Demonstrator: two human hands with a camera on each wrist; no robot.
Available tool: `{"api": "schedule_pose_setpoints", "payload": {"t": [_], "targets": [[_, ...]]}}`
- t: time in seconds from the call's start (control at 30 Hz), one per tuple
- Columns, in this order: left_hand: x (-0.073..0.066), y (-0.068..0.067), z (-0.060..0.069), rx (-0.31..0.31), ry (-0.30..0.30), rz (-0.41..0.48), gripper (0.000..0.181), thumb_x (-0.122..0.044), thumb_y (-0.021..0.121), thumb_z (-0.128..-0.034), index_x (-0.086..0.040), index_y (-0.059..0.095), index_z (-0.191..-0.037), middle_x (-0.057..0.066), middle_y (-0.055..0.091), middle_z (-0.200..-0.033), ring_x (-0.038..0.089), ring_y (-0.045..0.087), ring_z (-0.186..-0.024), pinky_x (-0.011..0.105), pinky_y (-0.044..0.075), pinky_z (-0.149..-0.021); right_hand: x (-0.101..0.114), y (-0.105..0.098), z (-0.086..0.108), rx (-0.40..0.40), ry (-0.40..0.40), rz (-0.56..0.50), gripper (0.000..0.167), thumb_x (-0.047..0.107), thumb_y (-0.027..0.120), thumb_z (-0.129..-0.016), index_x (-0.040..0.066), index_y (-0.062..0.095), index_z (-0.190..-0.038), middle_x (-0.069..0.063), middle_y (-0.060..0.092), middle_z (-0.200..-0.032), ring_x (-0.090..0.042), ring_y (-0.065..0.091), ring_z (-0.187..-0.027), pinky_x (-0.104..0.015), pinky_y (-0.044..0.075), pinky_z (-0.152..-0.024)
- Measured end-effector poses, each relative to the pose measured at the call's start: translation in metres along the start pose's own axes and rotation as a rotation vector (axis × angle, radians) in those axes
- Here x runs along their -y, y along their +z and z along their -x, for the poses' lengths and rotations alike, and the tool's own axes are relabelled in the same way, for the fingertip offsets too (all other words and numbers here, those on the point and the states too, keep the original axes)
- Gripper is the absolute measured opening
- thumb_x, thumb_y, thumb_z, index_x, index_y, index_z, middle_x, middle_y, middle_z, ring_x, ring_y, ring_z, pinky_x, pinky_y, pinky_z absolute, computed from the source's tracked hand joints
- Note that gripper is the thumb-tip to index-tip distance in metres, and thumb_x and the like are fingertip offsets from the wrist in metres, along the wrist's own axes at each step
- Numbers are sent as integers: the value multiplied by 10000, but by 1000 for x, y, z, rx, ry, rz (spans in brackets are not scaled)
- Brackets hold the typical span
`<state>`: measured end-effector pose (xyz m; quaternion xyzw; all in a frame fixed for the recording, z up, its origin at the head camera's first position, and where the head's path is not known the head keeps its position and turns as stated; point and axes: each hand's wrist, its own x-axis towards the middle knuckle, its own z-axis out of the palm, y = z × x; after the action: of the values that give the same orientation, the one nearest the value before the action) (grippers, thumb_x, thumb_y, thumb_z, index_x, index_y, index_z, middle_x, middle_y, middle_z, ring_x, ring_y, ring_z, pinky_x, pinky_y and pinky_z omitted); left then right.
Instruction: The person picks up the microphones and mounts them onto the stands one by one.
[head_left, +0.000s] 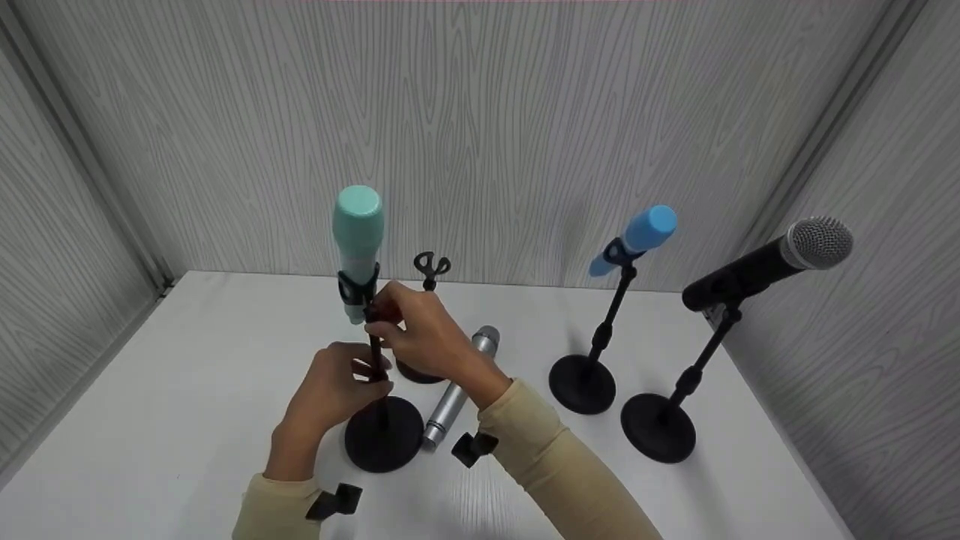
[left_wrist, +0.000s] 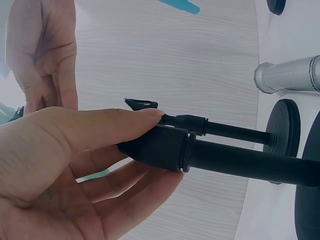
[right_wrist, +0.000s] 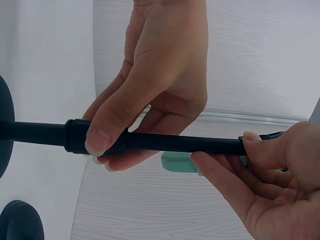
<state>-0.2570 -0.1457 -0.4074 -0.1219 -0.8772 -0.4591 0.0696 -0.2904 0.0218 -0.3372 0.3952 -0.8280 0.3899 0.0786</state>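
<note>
A black desktop microphone stand [head_left: 384,439] stands left of centre on a round base. Its top clip holds a teal microphone [head_left: 358,225], tilted with its wide end up. My left hand [head_left: 334,386] grips the thick collar [right_wrist: 95,136] partway up the pole, thumb on one side and fingers on the other. Higher up, my right hand [head_left: 420,330] pinches the pole just below the clip, as the right wrist view also shows with the right hand [right_wrist: 280,175]. Most of the teal microphone is hidden in both wrist views.
Behind the hands is another black stand with a bare clip [head_left: 431,264]. A silver microphone [head_left: 448,412] lies on the white table [head_left: 225,360]. To the right, one stand bears a blue microphone [head_left: 649,229], another a black microphone [head_left: 750,270]. Grey wood-grain panels [head_left: 480,135] enclose the table.
</note>
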Motion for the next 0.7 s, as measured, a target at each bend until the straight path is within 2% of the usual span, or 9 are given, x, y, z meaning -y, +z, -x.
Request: {"api": "schedule_pose_setpoints", "payload": {"t": [0.23, 0.43, 0.53, 0.7], "targets": [[1, 0, 0, 19, 37, -12, 182, 80, 722, -825, -14, 742, -980, 109, 765, -954, 269, 762, -949, 390, 628, -845, 1, 0, 0, -3, -5, 5, 178, 75, 663, -995, -26, 626, -1137, -156, 751, -1086, -224, 748, -975, -191, 569, -847], [0, -1, 1, 31, 24, -33, 258, -3, 793, -817, -10, 732, -1067, 143, 767, -1081, 345, 753, -1037, 476, 616, -890, -1, 1, -1, -2, -3, 0, 179, 79, 663, -996, -23, 629, -1140, -151, 753, -1090, -221, 748, -979, -202, 568, -857], [0, 1, 0, 9, 8, -52, 270, -78, 827, -816, -32, 732, -1065, 128, 761, -1108, 333, 762, -1009, 470, 617, -868, -2, 1, 0, -4, -4, 8, 176, 83, 662, -998, -20, 630, -1136, -147, 754, -1085, -218, 747, -973, -203, 568, -857], [-2, 6, -2, -61, -5, -82, 224, -95, 843, -808, -44, 737, -999, 93, 764, -986, 274, 763, -876, 380, 620, -775, -2, 0, -1, -13, -11, 15, 168, 86, 666, -996, -18, 633, -1123, -145, 756, -1066, -214, 745, -945, -188, 563, -829]]}}
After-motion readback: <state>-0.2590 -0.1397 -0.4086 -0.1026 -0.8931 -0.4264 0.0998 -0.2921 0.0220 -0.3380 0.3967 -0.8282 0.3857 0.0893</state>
